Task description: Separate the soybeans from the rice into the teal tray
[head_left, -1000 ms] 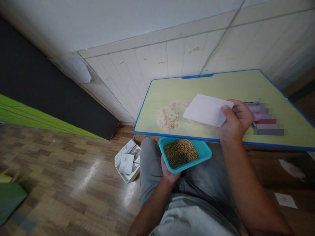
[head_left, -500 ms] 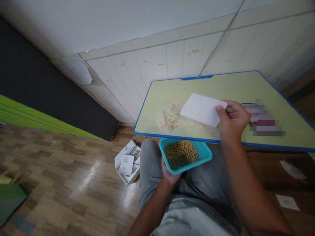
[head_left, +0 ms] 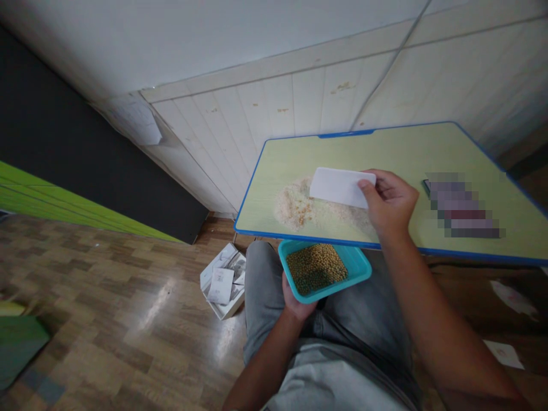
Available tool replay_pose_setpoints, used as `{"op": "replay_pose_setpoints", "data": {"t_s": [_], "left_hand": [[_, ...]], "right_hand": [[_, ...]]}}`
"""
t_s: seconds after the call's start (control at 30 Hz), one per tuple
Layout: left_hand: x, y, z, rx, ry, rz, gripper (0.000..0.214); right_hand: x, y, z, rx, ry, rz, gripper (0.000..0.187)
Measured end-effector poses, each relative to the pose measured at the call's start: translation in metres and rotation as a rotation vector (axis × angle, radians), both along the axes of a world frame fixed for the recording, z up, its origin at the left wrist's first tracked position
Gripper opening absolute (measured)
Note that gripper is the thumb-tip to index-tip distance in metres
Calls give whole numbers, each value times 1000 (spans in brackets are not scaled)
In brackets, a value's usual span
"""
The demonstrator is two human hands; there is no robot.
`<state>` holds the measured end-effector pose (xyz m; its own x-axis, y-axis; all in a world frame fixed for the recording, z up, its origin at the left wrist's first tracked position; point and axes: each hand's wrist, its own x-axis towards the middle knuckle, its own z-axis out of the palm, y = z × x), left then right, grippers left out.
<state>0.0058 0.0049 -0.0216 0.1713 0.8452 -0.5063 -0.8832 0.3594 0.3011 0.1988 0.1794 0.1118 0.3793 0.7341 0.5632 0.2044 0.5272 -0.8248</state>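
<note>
My left hand (head_left: 298, 299) grips a turquoise plastic tray (head_left: 357, 268) from its left side and below, holding it over my lap under the table's front edge. Soybean-like round beans (head_left: 314, 265) cover the tray's bottom. Between thumb and fingers, my right hand (head_left: 389, 200) pinches a white card-like scraper (head_left: 338, 185) above the table. Below and left of the card lies a pile of pale, rice-like grains (head_left: 291, 205) with a few yellowish beans among them. A thinner spread of grains reaches right, partly hidden by the card and hand.
The table (head_left: 402, 148) has a pale green top and blue rim and stands against a white panelled wall (head_left: 240, 114). A blurred-out flat item (head_left: 464, 208) lies on its right side. On the wooden floor, an open white box (head_left: 231, 308) holds papers beside my leg.
My right hand has moved left with the white card, which now appears narrower and more level over the grains. My left hand and the tray hold nearly the same place.
</note>
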Motion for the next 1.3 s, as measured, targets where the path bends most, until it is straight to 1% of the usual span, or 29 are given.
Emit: {"op": "replay_pose_setpoints", "data": {"t_s": [0.13,0.23,0.33,0.47,0.67,0.87,1.07,1.17,1.3], "left_hand": [[3,0,7,22,7,0,50],[5,1,10,51,-7,10,52],[5,1,10,62,-8,8,52],[5,2,7,51,-1,5,49],[5,1,9,84,32,-23,48],[5,2,14,96,22,-44,48],[4,2,10,119,32,-46,49],[4,1,8,81,11,-24,50],[5,2,8,1,-41,24,52]], "right_hand": [[-1,2,1,-7,-22,49,15],[-3,1,2,-33,-39,61,13],[-4,0,2,-58,-56,68,10],[-2,-1,2,-54,-77,88,7],[-1,0,0,-30,-37,93,11],[-3,-1,1,-61,-37,121,11],[0,-1,-2,-35,-48,153,12],[1,0,-5,-14,-58,171,11],[2,0,-6,-7,-73,152,13]]}}
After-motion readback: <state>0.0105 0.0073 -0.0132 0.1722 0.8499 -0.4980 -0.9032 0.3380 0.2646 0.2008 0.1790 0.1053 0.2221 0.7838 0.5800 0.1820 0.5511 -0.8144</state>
